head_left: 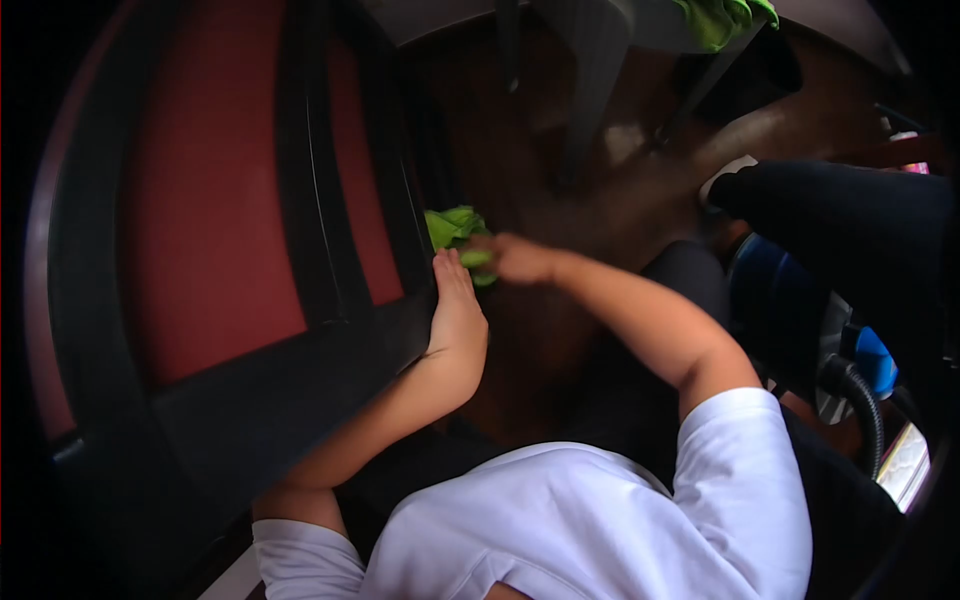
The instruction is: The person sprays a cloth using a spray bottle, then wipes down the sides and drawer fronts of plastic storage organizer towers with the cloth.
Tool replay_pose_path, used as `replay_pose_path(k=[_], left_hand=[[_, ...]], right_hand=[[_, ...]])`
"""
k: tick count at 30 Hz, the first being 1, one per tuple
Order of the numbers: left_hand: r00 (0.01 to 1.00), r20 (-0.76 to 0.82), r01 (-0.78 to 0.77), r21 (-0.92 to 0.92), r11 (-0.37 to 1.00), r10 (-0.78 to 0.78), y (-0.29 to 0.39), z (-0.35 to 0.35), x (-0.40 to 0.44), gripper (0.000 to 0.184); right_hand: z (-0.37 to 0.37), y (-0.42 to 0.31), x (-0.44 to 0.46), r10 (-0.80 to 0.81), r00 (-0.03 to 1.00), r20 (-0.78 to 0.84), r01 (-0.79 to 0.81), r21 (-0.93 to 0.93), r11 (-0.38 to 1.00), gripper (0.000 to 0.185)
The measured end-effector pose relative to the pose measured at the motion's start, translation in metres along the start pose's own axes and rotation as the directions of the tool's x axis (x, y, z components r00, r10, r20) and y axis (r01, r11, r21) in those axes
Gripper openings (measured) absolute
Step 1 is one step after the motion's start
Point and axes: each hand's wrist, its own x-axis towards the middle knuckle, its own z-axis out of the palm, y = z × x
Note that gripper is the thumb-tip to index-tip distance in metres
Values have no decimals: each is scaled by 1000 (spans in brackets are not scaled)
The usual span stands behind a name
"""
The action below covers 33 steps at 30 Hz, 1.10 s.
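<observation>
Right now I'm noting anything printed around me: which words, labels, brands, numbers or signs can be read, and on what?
No text can be read anywhere.
Bright blue object at right: too blurred to tell.
Pink-and-white item, upper right: too small.
Pale panel, lower right: any marks are illegible.
Black frame with red panels, bright green cloth by the hands: no lettering visible.

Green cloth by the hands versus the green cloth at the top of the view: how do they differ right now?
The near cloth is bunched at the black frame, while the far cloth drapes over a pale seat. The right hand blurs over part of the near cloth; no hand is at the far cloth, which the picture's top edge cuts off. Both are bright green and creased.
</observation>
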Motion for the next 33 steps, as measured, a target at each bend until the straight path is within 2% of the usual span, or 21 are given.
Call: replay_pose_path(k=[1, 3, 4, 5, 6, 8, 11, 12, 13, 16, 21, 23, 25, 26, 27, 28, 29, 30, 31, 32, 33], left_hand=[[999, 45, -12, 26, 1000, 11, 0, -4, 3, 59], [983, 119, -140, -41, 989, 144, -4, -8, 8, 57], [967, 148, -196, -88, 977, 208, -7, -9, 12, 55], [948, 171, -245, -139, 960, 267, -9, -7, 16, 54], [978, 81, -178, -147, 973, 192, 0, 3, 19, 48], [980, 70, -174, -143, 974, 185, -3, 1, 13, 43], [994, -16, -106, -148, 983, 105, 4, 6, 11, 38], [996, -19, -91, -150, 984, 89, 9, 5, 11, 37], [996, -17, -90, -151, 984, 88, 15, 3, 11, 37], [995, -13, -103, -151, 983, 102, 12, -8, 17, 38], [989, -34, -145, -146, 979, 141, 18, -25, 18, 43], [982, -10, -190, -144, 971, 190, 15, -24, 24, 45], [979, -43, -203, -153, 967, 198, 15, -24, 24, 43], [978, -58, -206, -164, 965, 199, 15, -22, 24, 42], [978, -76, -207, -206, 957, 195, 18, -17, 28, 40], [978, -93, -203, -244, 948, 185, 22, -10, 35, 38], [977, -118, -203, -277, 939, 176, 12, 5, 45, 36], [960, -280, -113, -422, 900, -10, 22, 14, 51, 33], [840, -537, -145, -364, 920, -80, 22, 16, 50, 35], [682, -720, -196, -349, 916, -128, 20, 16, 42, 36], [478, -861, -233, -317, 919, -175, 15, 15, 36, 37]], right_hand=[[-24, -2, 4, 180, 980, 83, -192, 176, 965, 32], [-54, 29, 34, -17, 949, -314, -66, -252, 965, 26], [-61, 32, 58, 98, 811, -577, -9, 156, 988, 29], [-67, 33, 86, 303, 624, -720, 164, 500, 850, 31], [-76, 40, 117, 199, 546, -814, 116, 309, 944, 33], [-71, 66, 170, -56, 406, -912, -29, -74, 997, 37], [-51, 125, 222, -406, 697, -591, 126, -457, 880, 42], [-40, 122, 221, -273, 845, -460, 67, -416, 907, 42], [-20, 123, 211, -112, 946, -304, -11, -378, 926, 43], [-2, 142, 194, -231, 909, -346, -20, -592, 805, 45], [12, 126, 78, -159, 985, -62, 96, -568, 817, 47], [31, 118, 32, 13, 1000, -15, -17, -355, 935, 48], [54, 125, 10, 22, 998, -61, -40, -303, 952, 41], [52, 125, 4, 188, 981, -46, -186, 46, 981, 38], [49, 107, -6, 336, 942, 29, -320, 385, 865, 36], [48, 91, -10, 439, 887, 147, -418, 661, 623, 34], [74, 93, 9, 234, 971, 43, -180, 777, 604, 34], [79, 71, -7, 323, 946, -17, -146, 868, 475, 33], [91, 45, -30, 338, 939, -62, -82, 915, 394, 32], [103, 18, -52, 353, 930, -107, -10, 950, 313, 31], [119, 2, -70, 279, 946, -163, 79, 954, 291, 30]])
